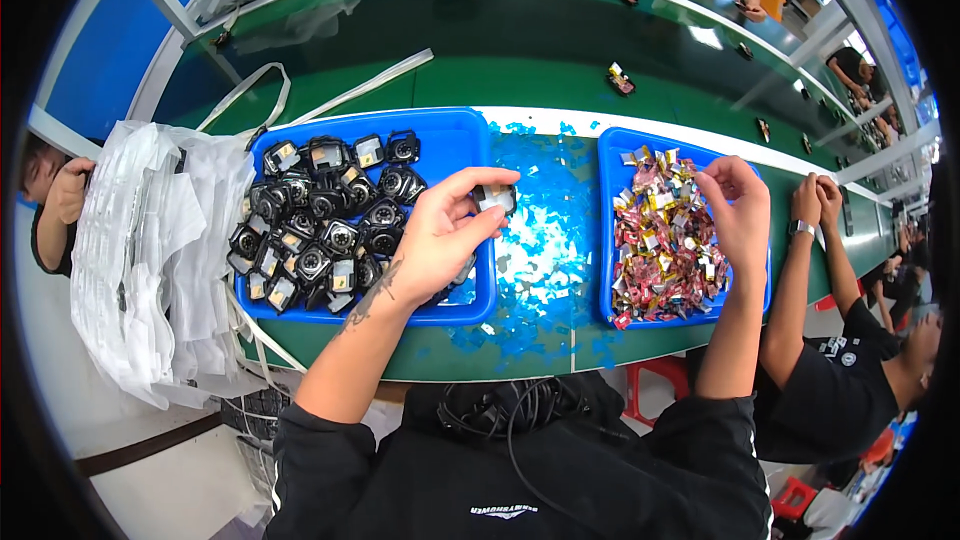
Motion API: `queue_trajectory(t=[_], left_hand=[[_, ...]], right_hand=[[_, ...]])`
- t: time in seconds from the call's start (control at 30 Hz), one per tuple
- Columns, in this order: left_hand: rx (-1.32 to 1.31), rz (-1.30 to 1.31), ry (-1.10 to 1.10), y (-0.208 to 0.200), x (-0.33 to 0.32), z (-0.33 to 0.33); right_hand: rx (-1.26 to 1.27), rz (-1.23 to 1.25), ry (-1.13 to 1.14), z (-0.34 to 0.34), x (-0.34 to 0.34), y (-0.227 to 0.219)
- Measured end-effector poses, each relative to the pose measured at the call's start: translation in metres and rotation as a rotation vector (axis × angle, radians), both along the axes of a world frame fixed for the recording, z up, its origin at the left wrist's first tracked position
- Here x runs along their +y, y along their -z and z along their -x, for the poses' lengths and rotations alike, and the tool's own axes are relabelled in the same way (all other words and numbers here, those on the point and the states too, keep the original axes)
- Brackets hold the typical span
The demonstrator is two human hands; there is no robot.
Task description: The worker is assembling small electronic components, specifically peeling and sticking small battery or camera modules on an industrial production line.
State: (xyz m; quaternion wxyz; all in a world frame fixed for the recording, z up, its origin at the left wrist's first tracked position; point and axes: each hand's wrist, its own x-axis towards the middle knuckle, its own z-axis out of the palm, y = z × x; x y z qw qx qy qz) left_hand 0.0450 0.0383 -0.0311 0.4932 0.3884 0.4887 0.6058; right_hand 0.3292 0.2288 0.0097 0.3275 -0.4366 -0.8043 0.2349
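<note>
My left hand (440, 235) pinches a small black smartwatch case (494, 199) between thumb and fingers, just past the right rim of a blue bin (450, 130). That bin holds many similar black watch cases (312, 262), some with round backs up and some with pale squares showing. Over a second blue bin (607, 280) on the right, my right hand (735, 202) has its fingers curled in toward the thumb. Whatever they hold, if anything, is too small to make out. Small red, yellow and white flex-cable parts (665, 250) are heaped in this bin.
Blue film scraps (545, 240) cover the bench between the bins. White plastic sheets (150, 260) hang at the left. Beyond runs a green conveyor belt (520, 60) carrying a small part (621, 79). Close on my right is a co-worker's arm (795, 270); other people sit around.
</note>
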Motion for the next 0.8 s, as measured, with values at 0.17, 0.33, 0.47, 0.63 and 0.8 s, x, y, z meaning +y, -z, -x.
queue_trajectory(t=[0.17,0.33,0.47,0.63,0.8], left_hand=[[0.132,-0.077,-0.007,-0.004,-0.004,-0.003],[0.376,-0.138,0.063,-0.008,-0.002,-0.020],[0.382,-0.073,0.112,-0.003,-0.001,-0.023],[0.445,-0.043,0.053,-0.004,-0.006,-0.015],[0.154,-0.043,0.006,0.011,-0.003,-0.020]], right_hand=[[0.180,0.167,-0.060,0.012,-0.018,-0.004],[0.244,0.444,-0.437,0.062,-0.085,0.003],[0.446,0.621,-0.500,0.091,-0.098,0.015],[0.423,0.383,-0.437,0.106,-0.102,0.022],[0.251,-0.178,-0.401,0.111,-0.109,0.025]])
